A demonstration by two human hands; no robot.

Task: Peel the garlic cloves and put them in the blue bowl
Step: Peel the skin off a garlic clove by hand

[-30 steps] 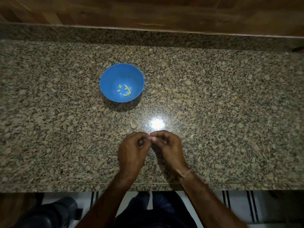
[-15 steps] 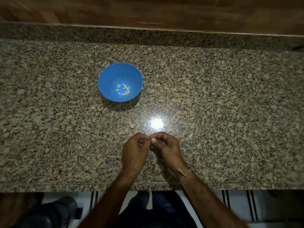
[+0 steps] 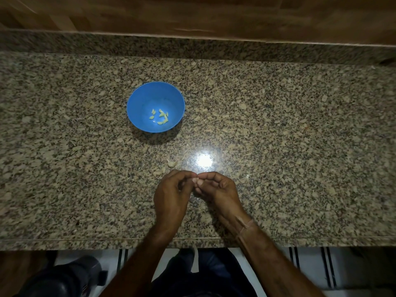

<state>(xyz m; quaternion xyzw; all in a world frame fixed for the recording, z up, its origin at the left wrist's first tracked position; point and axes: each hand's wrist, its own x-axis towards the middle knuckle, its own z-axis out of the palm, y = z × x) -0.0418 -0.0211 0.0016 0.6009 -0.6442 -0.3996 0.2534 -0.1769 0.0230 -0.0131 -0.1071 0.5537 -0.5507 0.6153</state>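
A blue bowl [image 3: 137,103] stands on the granite counter, left of centre, with several peeled garlic cloves [image 3: 160,116] in its bottom. Near the counter's front edge my left hand [image 3: 171,196] and my right hand [image 3: 218,189] meet fingertip to fingertip and pinch a small garlic clove [image 3: 196,179] between them; only a pale sliver of it shows. A piece of garlic [image 3: 172,163], clove or skin, lies on the counter just beyond my left hand.
The granite counter [image 3: 278,146] runs the full width, with a raised granite strip and wood panelling behind it. A bright light reflection [image 3: 204,160] sits just beyond my hands. Below the front edge are my legs and a dark object [image 3: 62,277] on the floor.
My hands stay together on the clove in about the same place, with the fingers shifting slightly. The bowl and the loose piece have not moved.
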